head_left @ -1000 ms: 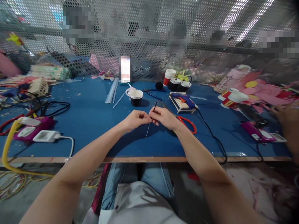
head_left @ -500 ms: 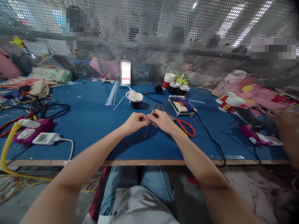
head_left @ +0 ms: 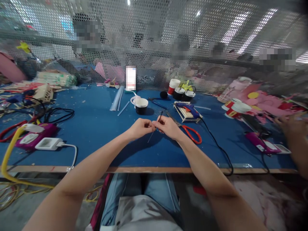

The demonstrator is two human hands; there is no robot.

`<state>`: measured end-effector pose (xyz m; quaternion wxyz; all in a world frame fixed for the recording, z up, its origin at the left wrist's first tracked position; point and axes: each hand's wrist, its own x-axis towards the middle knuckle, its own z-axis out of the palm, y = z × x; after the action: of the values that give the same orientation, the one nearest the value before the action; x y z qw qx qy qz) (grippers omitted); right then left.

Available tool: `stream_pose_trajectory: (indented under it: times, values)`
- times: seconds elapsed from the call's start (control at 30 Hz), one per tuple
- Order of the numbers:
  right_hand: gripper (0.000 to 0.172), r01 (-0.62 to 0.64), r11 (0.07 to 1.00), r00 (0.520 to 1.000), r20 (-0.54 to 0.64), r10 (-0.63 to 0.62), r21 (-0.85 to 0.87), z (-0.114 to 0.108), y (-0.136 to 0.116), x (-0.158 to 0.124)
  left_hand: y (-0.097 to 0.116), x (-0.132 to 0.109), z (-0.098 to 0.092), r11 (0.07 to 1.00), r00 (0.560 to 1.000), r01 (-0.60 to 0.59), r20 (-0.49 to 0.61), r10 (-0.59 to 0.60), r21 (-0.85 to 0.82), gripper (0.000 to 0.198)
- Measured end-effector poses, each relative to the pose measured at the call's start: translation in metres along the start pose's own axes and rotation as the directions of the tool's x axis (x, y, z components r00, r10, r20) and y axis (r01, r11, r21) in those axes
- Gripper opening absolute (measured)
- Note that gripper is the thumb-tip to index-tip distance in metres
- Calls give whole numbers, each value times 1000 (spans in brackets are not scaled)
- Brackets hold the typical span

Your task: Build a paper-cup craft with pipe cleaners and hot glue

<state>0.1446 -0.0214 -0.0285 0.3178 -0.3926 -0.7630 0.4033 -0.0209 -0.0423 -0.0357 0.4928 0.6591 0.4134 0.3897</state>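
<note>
Over the middle of the blue table, my left hand and my right hand meet fingertip to fingertip, both closed in a pinch. Between them runs a thin wire; its thicker, dark upper end sticks up past my right fingers, and its thin end slants down to the left. The fingers hide its middle. A black and white paper cup stands just beyond my hands. Scissors with red handles lie beside my right wrist, partly covered by it.
A blue glue gun rests on a small wooden stick rack, its cable trailing to the table edge. Clear glue sticks, pliers and several cups lie behind. Purple power strips sit left and right. Another person's hand is at far right.
The view has tilted slightly, so the scene sits a little lower. Both hands keep their pinch on the wire, with only a slight shift of the fingers.
</note>
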Motion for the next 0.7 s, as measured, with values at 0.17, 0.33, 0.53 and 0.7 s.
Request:
stream_pose_trajectory:
  times: [0.17,0.33,0.53,0.7]
  values:
    - [29,4,984,999,52,-14,178,-1,-3,0,5,-2,0,993,997,69,35,-66,-93,25]
    - [28,-26,974,996,85,7,225,-6,-4,-1,8,-3,-2,986,991,113,84,-103,-123,26]
    - [31,-28,974,999,44,18,226,-6,-2,-1,7,-3,-7,998,991,35,128,-29,-48,27]
    - [31,19,997,999,26,-21,72,-5,1,0,5,-2,-8,970,993,-121,21,119,210,20]
